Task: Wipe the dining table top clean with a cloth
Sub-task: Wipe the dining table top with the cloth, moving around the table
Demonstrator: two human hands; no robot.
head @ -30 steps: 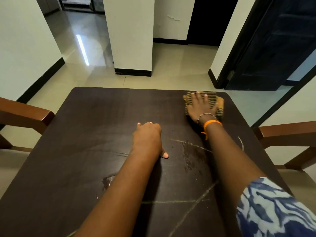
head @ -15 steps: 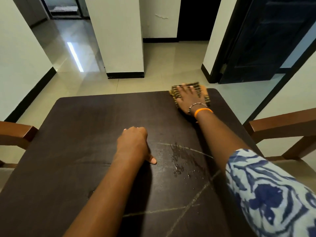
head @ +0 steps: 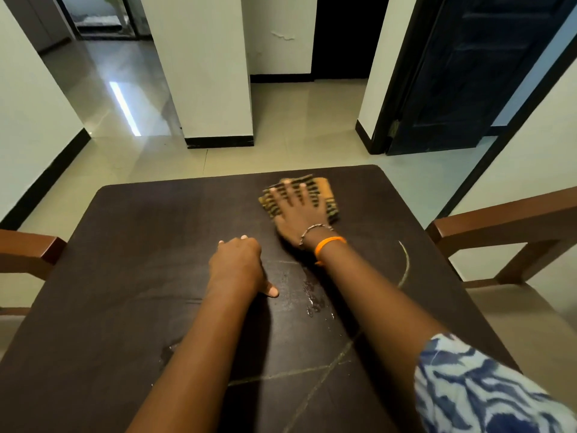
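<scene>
The dark brown dining table (head: pixel 131 245) fills the lower view. A folded yellow cloth with dark stripes (head: pixel 326 190) lies near the table's far edge, right of centre. My right hand (head: pixel 299 210) lies flat on it with fingers spread, pressing it to the wood. My left hand (head: pixel 237 267) rests on the table's middle with fingers curled under and the thumb out, holding nothing. Between my forearms a wet patch (head: pixel 315 295) glistens, and pale chalky streaks (head: pixel 406 264) cross the near right part of the top.
Brown wooden chairs stand at both sides, one at the left (head: pixel 28 251) and one at the right (head: pixel 512 226). Beyond the far edge is beige tiled floor (head: pixel 281 145), a white pillar (head: pixel 206 73) and a dark door (head: pixel 462 73).
My right hand has slid the cloth leftward and a little toward me from the far right corner. My left hand has stayed in place on the table.
</scene>
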